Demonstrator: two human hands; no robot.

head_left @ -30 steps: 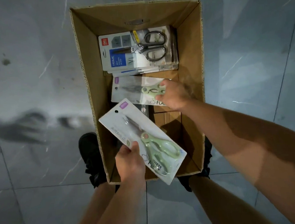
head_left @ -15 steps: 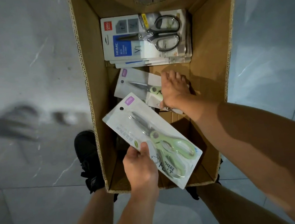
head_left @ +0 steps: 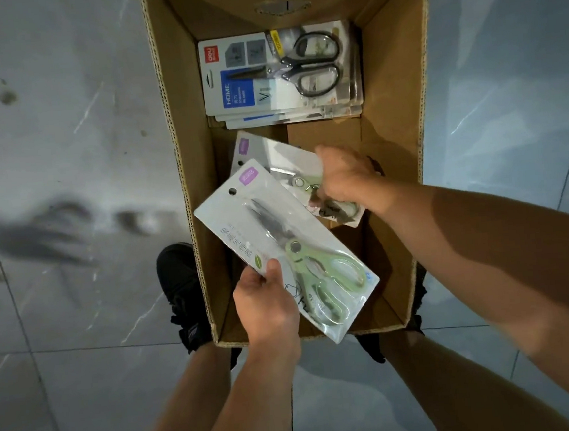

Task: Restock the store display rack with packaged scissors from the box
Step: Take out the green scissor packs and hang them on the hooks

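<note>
Two packs grasped: left grip green scissors pack, right grip second pack; black-handled stack beyond.

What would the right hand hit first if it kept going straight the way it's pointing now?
The right hand, gripping the second green-scissors pack, points up-left; beyond that pack, likely the box's left wall comes first, though depth is unclear.
</note>
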